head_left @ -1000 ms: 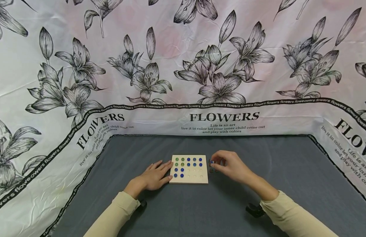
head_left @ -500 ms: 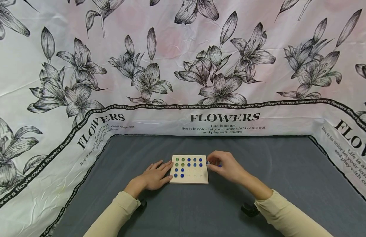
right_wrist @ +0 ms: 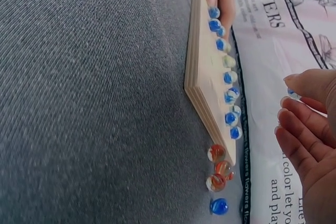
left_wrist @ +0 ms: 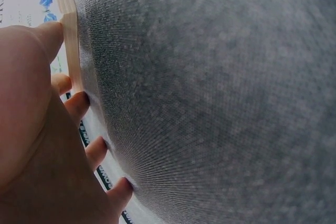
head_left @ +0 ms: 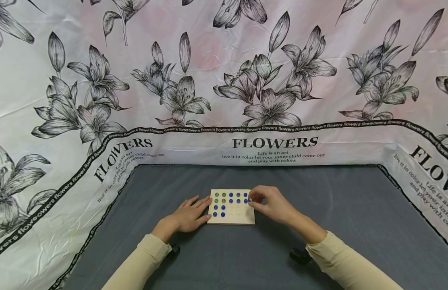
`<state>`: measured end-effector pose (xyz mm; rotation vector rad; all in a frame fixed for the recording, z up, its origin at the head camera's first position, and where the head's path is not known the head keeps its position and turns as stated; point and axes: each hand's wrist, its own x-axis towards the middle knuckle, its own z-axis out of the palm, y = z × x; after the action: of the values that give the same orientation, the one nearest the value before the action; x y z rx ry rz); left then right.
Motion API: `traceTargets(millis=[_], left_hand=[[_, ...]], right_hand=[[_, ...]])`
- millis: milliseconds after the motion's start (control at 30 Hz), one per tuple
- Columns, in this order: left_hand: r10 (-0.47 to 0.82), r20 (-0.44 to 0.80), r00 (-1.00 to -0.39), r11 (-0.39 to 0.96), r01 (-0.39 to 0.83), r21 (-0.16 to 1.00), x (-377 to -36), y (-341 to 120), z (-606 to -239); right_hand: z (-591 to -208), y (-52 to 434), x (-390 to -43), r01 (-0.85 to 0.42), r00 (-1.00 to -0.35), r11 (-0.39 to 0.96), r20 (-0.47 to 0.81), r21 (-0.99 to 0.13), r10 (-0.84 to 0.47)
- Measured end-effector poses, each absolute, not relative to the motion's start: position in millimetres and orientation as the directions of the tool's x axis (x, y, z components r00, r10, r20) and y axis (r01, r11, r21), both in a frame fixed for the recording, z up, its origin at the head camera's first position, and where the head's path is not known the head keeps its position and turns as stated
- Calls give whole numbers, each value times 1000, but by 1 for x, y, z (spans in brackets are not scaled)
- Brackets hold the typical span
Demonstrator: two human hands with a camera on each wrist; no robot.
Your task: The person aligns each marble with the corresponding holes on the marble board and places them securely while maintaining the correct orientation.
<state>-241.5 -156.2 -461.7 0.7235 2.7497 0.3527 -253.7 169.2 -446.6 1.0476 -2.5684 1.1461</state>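
A square wooden board with rows of dimples lies on the grey cloth. Blue marbles and a few green ones fill its far rows and left side. My left hand lies flat on the cloth, its straight fingers touching the board's left edge. Over the board's right edge, my right hand pinches a blue marble between thumb and fingertips. In the right wrist view the board is seen edge-on, with that marble at the fingertips.
Three orange marbles and one blue marble lie loose on the cloth by the board's right side. The grey table cloth is ringed by a white flower-print sheet.
My right hand has moved left from the loose marbles beside the board to the board's right edge, carrying a blue marble. The left hand has stayed put.
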Motion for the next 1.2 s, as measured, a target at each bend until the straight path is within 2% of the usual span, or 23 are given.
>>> traceTargets(millis=[300,467,1200], left_hand=[[510,-176,-842,840,445,309,-245,-158,-471],[511,-192,-838,844,447,298,-243,-156,-464],[508,-186,-841,844,441,306,-242,-157,-465]], right_hand=[[-451,156,-255,-659,-738,471,383,-586,-556],[-455,147,-256,-656,-737,470,367,-590,-568],[-474,112,-258,-519,-835,534,264,-667,-482]])
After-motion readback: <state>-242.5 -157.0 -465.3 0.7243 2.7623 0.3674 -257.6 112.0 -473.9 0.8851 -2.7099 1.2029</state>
